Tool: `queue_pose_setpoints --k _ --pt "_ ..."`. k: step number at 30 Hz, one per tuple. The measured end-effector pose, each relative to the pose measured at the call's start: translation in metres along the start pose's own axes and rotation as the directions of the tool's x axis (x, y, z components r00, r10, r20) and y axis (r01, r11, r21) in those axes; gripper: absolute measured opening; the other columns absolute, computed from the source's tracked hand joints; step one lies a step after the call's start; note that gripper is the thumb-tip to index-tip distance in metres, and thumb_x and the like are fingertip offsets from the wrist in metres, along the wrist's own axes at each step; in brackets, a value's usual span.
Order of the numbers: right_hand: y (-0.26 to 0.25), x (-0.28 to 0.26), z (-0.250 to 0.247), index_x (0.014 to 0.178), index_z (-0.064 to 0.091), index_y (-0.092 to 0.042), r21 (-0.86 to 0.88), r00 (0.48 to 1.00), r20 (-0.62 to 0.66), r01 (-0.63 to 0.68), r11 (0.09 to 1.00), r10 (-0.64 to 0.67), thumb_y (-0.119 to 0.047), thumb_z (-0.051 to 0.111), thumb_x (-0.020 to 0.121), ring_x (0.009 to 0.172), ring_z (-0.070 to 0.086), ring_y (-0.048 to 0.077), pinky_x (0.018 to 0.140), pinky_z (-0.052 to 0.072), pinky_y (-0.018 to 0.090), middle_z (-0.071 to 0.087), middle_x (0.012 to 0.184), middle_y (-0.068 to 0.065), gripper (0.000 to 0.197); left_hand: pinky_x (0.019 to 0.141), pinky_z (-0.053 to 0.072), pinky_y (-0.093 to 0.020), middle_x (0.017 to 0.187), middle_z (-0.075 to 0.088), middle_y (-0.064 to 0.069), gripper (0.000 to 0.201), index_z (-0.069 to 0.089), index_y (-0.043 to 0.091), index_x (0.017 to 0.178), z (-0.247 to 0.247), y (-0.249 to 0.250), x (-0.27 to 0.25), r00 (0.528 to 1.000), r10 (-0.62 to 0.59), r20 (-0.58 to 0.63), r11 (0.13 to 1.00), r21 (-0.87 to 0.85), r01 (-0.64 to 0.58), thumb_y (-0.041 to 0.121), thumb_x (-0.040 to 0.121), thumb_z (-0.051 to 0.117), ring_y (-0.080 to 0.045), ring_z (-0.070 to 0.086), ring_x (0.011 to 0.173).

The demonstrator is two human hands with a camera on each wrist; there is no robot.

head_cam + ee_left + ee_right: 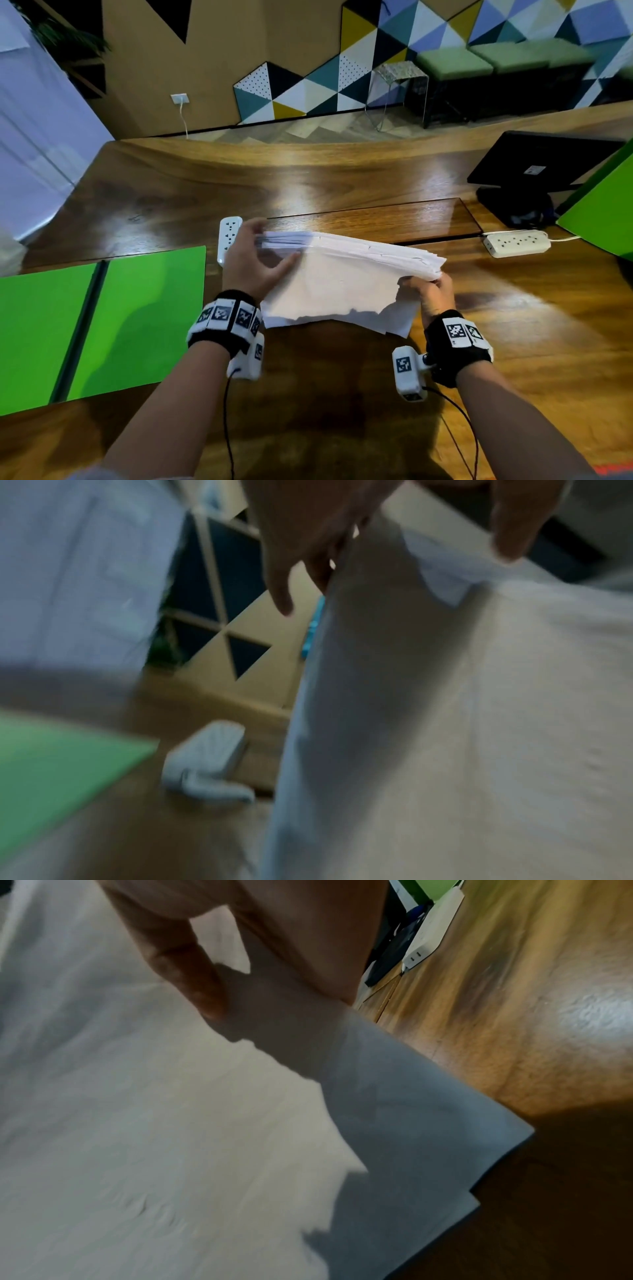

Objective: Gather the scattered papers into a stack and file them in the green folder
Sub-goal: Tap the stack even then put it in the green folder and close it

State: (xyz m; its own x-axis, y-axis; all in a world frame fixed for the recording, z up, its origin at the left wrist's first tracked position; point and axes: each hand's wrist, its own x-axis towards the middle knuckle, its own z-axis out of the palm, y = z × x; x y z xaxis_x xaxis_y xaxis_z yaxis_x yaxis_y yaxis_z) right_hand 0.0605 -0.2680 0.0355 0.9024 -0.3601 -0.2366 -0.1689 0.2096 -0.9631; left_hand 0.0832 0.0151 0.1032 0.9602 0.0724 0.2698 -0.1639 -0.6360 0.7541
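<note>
Mid-frame, the left hand [251, 260] and right hand [432, 290] pinch the papers [342, 277] upright, probably squaring edges for the folder [102, 322], lower left.

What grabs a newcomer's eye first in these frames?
Centre stage is the stack of white papers, stood on its long edge on the wooden table, with the left hand and the right hand each holding one end; the lower edges look ragged, not yet squared. Next is the bright green folder, lying open and flat at the left of the table. A second green panel leans at the right edge beside a black monitor.
</note>
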Motion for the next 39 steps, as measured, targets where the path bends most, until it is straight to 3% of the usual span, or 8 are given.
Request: queue_pose_setpoints --k 5,13,19,22,28,31,33,39 --pt "-0.003 0.004 0.003 0.05 0.067 -0.011 -0.008 1.0 -0.018 0.016 1.0 -0.016 0.003 0.053 0.051 0.059 0.055 0.026 0.065 0.045 0.03 0.065 0.05 -0.001 0.019 0.114 0.002 -0.061 0.133 0.053 0.005 0.088 0.049 0.028 0.127 0.007 0.034 0.029 0.907 0.143 0.396 0.624 0.675 -0.394 0.083 0.058 0.052 -0.019 0.041 0.132" --pt "-0.008 -0.001 0.003 0.057 0.065 -0.01 -0.044 0.999 -0.043 0.006 0.999 -0.008 0.004 0.054 0.053 0.059 0.059 0.015 0.065 0.045 0.028 0.067 0.055 -0.002 0.018 0.09 0.046 -0.036 0.132 0.059 -0.004 0.055 0.05 0.023 0.134 0.049 0.086 0.057 0.596 -0.091 0.798 0.608 0.518 -0.601 0.044 0.085 0.06 -0.025 0.055 0.12" --pt "0.012 0.002 -0.006 0.131 0.043 -0.01 -0.093 0.948 -0.304 -0.124 0.988 0.091 0.003 0.065 0.081 0.115 0.052 0.028 0.1 0.045 0.038 0.053 0.116 0.008 0.056 0.091 0.045 -0.033 0.123 0.064 -0.006 0.041 0.061 0.017 0.121 0.042 0.074 0.059 0.721 -0.075 0.688 0.771 0.499 -0.396 0.035 0.085 0.064 -0.026 0.058 0.115" --pt "0.023 -0.002 -0.006 0.144 0.028 -0.011 -0.117 0.915 -0.272 -0.34 0.933 0.299 -0.006 0.072 0.078 0.114 0.051 0.03 0.094 0.042 0.039 0.047 0.13 0.015 0.079 0.072 0.043 -0.028 0.079 0.062 -0.007 0.019 0.062 0.014 0.072 0.025 0.06 0.066 0.785 -0.12 0.607 0.935 0.336 -0.117 0.029 0.078 0.074 -0.024 0.06 0.079" --pt "0.007 -0.008 0.019 0.129 0.053 -0.006 0.139 0.935 -0.06 -0.339 0.93 0.35 -0.01 0.041 0.095 0.113 0.057 0.034 0.087 0.047 0.04 0.066 0.116 0.017 0.036 0.041 0.046 -0.018 0.068 0.058 -0.003 0.018 0.06 0.009 0.081 -0.002 0.044 0.029 0.829 -0.34 0.443 0.848 -0.236 0.474 0.017 0.077 0.076 -0.015 0.055 0.055" --pt "-0.019 -0.003 0.029 0.09 0.059 -0.011 0.144 0.932 -0.084 -0.34 0.929 0.354 -0.013 0.047 0.094 0.063 0.062 0.001 0.065 0.052 0.03 0.064 0.045 -0.016 0.012 0.057 0.048 -0.026 0.076 0.058 -0.003 0.023 0.053 0.02 0.074 0.007 0.024 0.013 0.807 -0.426 0.409 0.768 -0.308 0.561 0.022 0.076 0.077 -0.021 0.057 0.068" --pt "-0.035 -0.005 0.036 0.099 0.059 -0.007 0.082 0.959 -0.094 -0.261 0.962 0.268 -0.01 0.056 0.088 0.047 0.059 -0.004 0.059 0.054 0.019 0.059 0.039 -0.016 0.011 0.067 0.046 -0.032 0.078 0.061 -0.007 0.023 0.058 0.018 0.075 0.015 0.008 0.006 0.796 -0.465 0.388 0.712 -0.37 0.596 0.024 0.071 0.08 -0.028 0.058 0.078" --pt "-0.046 -0.023 0.045 0.138 0.047 -0.012 0.041 0.971 -0.168 -0.165 0.985 0.17 -0.052 0.04 0.096 0.13 0.045 0.027 0.108 0.037 0.041 0.048 0.142 0.008 0.059 0.071 0.046 -0.034 0.073 0.068 -0.005 0.048 0.066 0.01 0.082 0.026 -0.005 -0.016 0.817 -0.457 0.352 0.613 -0.541 0.576 0.021 0.041 0.089 -0.025 0.059 0.073"
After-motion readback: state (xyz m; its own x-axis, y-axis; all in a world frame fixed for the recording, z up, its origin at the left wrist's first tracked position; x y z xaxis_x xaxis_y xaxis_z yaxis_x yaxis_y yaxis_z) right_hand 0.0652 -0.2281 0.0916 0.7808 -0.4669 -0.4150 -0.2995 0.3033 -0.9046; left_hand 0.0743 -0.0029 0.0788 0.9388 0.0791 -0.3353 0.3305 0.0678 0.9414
